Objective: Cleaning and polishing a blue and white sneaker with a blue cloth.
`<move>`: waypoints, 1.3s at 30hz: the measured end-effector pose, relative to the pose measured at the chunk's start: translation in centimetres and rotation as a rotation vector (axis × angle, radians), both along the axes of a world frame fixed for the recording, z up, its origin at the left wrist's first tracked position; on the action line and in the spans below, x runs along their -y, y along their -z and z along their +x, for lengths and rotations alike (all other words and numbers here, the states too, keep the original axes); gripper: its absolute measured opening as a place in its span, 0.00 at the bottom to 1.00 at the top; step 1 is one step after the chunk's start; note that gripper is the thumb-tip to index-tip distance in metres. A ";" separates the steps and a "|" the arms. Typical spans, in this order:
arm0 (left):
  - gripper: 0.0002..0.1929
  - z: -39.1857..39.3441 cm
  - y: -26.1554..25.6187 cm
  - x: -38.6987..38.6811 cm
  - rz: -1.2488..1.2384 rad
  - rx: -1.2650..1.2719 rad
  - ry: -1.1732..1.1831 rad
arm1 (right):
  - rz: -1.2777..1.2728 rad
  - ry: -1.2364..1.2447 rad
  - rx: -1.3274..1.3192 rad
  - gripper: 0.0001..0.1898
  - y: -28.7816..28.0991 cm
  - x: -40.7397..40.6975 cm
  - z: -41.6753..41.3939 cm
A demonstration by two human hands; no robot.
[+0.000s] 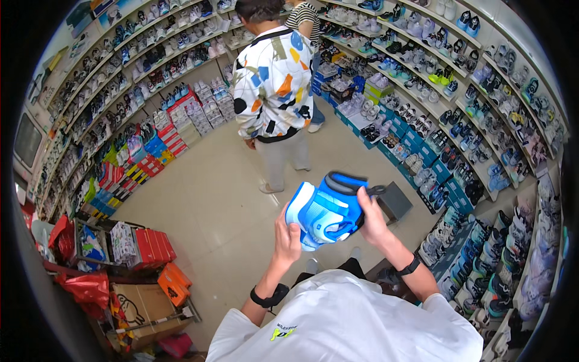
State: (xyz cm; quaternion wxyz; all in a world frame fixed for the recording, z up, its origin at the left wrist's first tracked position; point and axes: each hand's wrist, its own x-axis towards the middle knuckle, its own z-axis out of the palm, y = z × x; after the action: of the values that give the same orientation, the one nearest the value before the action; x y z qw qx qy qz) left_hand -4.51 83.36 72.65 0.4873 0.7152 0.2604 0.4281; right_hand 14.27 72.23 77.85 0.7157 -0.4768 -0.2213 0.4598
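Observation:
Blue-and-white sports shoes [319,215], seemingly a pair pressed together, are held up before my chest. My left hand [287,237] grips the pale sole side at the left, thumb toward me. On the other side, my right hand [373,219] has hold of the bright blue part, near a dark padded edge and a dark loop. Light blue mesh and straps face up. Some of the shoes' outline is hidden by my fingers, and blur softens the detail. Both wrists carry black bands.
A person in a patterned jacket [273,86] stands ahead, with another in stripes [304,18] behind. Shelves of shoes [425,54] curve around both sides. A grey box [394,201] sits on the floor beyond my right hand. Red shoeboxes [156,249] and a cardboard carton [144,307] stand left.

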 end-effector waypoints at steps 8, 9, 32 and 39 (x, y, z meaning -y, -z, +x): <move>0.31 2.3 -1.5 0.2 -0.052 -0.133 0.126 | -0.185 -0.066 -0.113 0.31 0.9 0.2 2.6; 0.32 2.6 -1.7 0.2 -0.022 -0.093 0.142 | -0.108 -0.058 -0.124 0.31 1.0 0.0 3.3; 0.31 4.7 -0.4 2.0 -0.040 -0.089 0.009 | -0.025 -0.025 -0.207 0.31 3.0 0.9 4.1; 0.33 4.2 0.7 2.4 -0.144 -0.152 -0.049 | -0.172 0.010 -0.077 0.27 4.2 1.9 2.8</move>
State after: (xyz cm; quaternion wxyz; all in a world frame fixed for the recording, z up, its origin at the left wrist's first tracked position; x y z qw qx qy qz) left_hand -0.30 80.98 71.94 0.5056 0.7022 0.3440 0.3645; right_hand 17.10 70.32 73.61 0.6826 -0.5194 -0.1507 0.4915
